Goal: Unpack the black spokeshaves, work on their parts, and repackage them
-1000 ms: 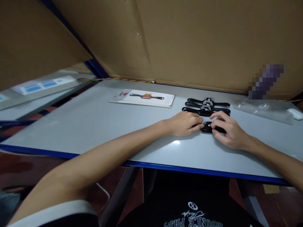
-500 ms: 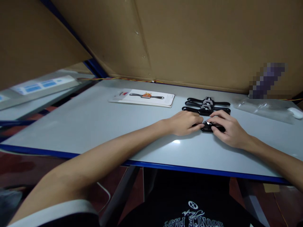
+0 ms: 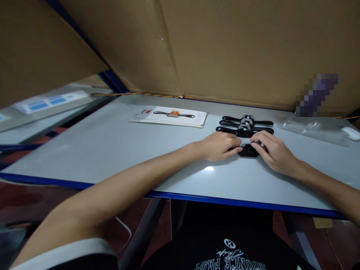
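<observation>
A black spokeshave (image 3: 248, 151) lies on the table in front of me, its middle body showing between my hands. My left hand (image 3: 221, 146) is closed over its left handle, which the fingers hide. Just above the right part of the body, my right hand (image 3: 274, 152) pinches a small shiny metal piece (image 3: 254, 141) between thumb and fingertips; it looks like a screw, though it is too small to be sure. Right behind, several more black spokeshaves (image 3: 244, 131) with grey metal parts in their middles lie side by side in a stack-like row.
Flat printed packaging (image 3: 180, 116) with a spokeshave picture lies left of the row. At right are a clear plastic bag (image 3: 312, 129), a white object (image 3: 351, 133) and a blurred-out purple item (image 3: 317, 95). A cardboard wall (image 3: 210, 52) closes the table's back.
My right hand has lifted slightly off the spokeshave's middle and shifted right, now with the small metal piece pinched in its fingertips. My left hand has stayed in place.
</observation>
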### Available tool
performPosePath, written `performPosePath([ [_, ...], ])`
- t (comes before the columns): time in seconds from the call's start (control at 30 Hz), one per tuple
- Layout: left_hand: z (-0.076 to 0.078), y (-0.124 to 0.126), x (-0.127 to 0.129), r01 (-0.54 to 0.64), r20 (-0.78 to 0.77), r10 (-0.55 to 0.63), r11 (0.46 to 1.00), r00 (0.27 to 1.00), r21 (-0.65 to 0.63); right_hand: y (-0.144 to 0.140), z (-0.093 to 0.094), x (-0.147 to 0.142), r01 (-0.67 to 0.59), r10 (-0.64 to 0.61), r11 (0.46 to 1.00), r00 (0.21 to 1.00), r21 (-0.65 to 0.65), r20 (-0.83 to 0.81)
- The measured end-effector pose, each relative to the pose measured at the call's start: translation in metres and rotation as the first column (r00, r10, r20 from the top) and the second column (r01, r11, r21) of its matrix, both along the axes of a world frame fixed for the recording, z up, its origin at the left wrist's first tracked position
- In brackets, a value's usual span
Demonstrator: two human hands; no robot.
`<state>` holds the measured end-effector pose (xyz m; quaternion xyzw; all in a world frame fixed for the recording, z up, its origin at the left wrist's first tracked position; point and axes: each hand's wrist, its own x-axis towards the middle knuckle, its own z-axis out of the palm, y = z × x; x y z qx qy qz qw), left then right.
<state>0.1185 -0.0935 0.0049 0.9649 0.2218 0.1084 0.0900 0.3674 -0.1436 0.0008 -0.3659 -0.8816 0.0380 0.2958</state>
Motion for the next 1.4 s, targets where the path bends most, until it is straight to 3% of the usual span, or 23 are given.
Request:
performPosePath([
  [0.13, 0.001, -0.001, 0.000, 0.001, -0.006, -0.001, 1.000, 1.000, -0.013, 0.004, 0.003, 0.014, 0.136, -0.133, 0.991, 0.980, -0.005, 0.150],
  [0.33, 0.000, 0.000, 0.000, -0.002, -0.010, 0.001, 1.000, 1.000, -0.014, 0.009, 0.012, 0.027, 0.222, -0.236, 0.972, 0.896, 0.082, 0.375],
  [0.53, -0.002, 0.001, -0.001, 0.000, -0.004, 0.000, 1.000, 1.000, -0.010, 0.007, 0.020, 0.025, 0.254, -0.287, 0.954, 0.930, 0.162, 0.229],
  [0.77, -0.001, 0.000, 0.000, 0.020, 0.015, -0.019, 1.000, 1.000, -0.012, 0.000, 0.009, 0.016, 0.187, -0.195, 0.980, 0.966, 0.066, 0.168],
  [1.03, -0.002, 0.002, -0.001, 0.036, 0.033, -0.035, 0.999, 0.999, -0.030, -0.006, 0.004, 0.004, 0.110, -0.076, 0.988, 0.958, -0.111, 0.277],
  [1.4, -0.005, 0.003, -0.002, 0.039, 0.029, -0.039, 0.999, 0.999, -0.011, -0.003, 0.012, 0.004, 0.065, -0.065, 0.971, 0.998, -0.230, 0.004],
])
